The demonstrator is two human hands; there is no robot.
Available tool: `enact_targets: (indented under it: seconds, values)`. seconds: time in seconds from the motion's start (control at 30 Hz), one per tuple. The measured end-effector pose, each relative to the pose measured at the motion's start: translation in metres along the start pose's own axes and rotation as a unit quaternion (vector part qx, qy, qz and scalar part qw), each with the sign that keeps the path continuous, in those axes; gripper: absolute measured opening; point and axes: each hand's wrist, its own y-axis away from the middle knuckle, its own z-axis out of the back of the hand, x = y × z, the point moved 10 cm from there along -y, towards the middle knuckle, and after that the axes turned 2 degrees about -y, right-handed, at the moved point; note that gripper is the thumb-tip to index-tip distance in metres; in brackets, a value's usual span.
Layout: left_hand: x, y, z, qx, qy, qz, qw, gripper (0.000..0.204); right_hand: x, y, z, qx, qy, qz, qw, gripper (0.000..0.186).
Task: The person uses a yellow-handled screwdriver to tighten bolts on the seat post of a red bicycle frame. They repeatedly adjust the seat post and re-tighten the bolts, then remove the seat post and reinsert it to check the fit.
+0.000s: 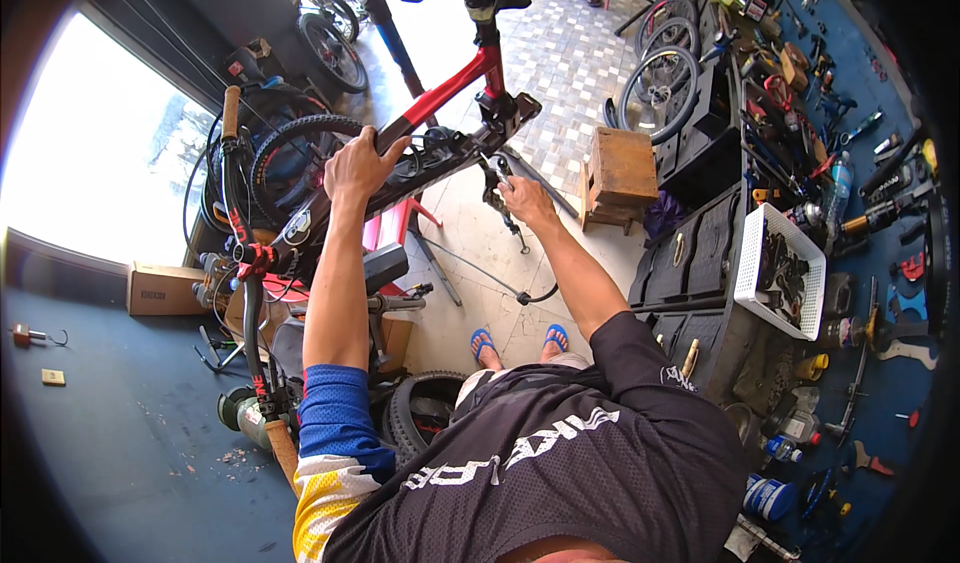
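A red and black bicycle frame (440, 93) hangs in front of me, tilted, without a rear wheel in it. My left hand (360, 166) is wrapped over its tube near the front half. At the frame's rear end, my right hand (527, 201) is closed by a small silver part; whether this is a tool or part of the bike I cannot tell. A dark derailleur (497, 195) hangs just left of those fingers. Below it, a black cable (485, 275) droops in a curve. The handlebar (256, 313) with cork-coloured grips stretches along my left side.
A wooden box stool (620, 175) stands at the right, before a dark cabinet (690, 253). On the bench sits a white basket (748, 285) of metal parts, among many tools. Loose wheels (660, 93) lean behind. A tyre (415, 408) lies near my feet, a cardboard box (160, 290) at left.
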Motion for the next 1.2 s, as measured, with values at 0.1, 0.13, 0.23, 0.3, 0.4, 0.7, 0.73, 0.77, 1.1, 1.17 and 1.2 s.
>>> enact_targets:
  seconds: [0.1,0.13,0.23,0.3,0.4,0.7,0.73,0.77,1.1,1.17,1.2]
  values:
    - [-0.001,0.001,0.0,-0.003,-0.001,-0.001,1.0,0.077,0.001,-0.002,0.001,-0.011,0.003,0.016,1.0,0.039]
    - [-0.001,0.001,0.0,-0.004,-0.002,-0.002,1.0,0.076,0.0,-0.003,0.001,-0.014,0.003,0.017,1.0,0.039]
    - [-0.002,0.0,-0.001,-0.006,-0.005,-0.004,1.0,0.076,0.0,-0.003,0.0,-0.006,0.006,0.014,1.0,0.039]
    - [0.002,0.002,-0.001,-0.009,-0.005,-0.003,1.0,0.076,0.006,0.0,-0.003,0.022,0.012,0.006,1.0,0.039]
    - [-0.004,0.002,0.002,-0.009,-0.002,-0.01,1.0,0.076,0.003,0.0,-0.002,0.026,0.017,0.007,1.0,0.039]
    - [-0.004,0.0,0.0,-0.012,-0.008,-0.009,1.0,0.078,0.004,0.0,-0.005,0.024,0.024,0.019,0.999,0.04]
    - [-0.004,0.0,0.001,-0.009,-0.01,-0.007,1.0,0.078,0.004,-0.001,-0.004,0.023,0.027,0.018,0.999,0.04]
    - [-0.004,0.001,0.001,-0.007,-0.01,-0.007,1.0,0.078,0.004,-0.001,-0.004,0.022,0.03,0.017,0.999,0.041]
    - [-0.007,0.003,0.004,-0.005,-0.009,-0.003,1.0,0.077,-0.003,-0.003,-0.003,0.041,0.042,-0.011,0.998,0.04]
    - [-0.005,0.004,0.003,-0.005,-0.01,0.0,1.0,0.076,0.0,-0.002,-0.004,0.046,0.034,-0.007,0.998,0.04]
    - [-0.002,0.004,0.002,-0.008,-0.01,0.001,1.0,0.076,0.002,-0.001,-0.004,0.049,0.03,-0.005,0.998,0.041]
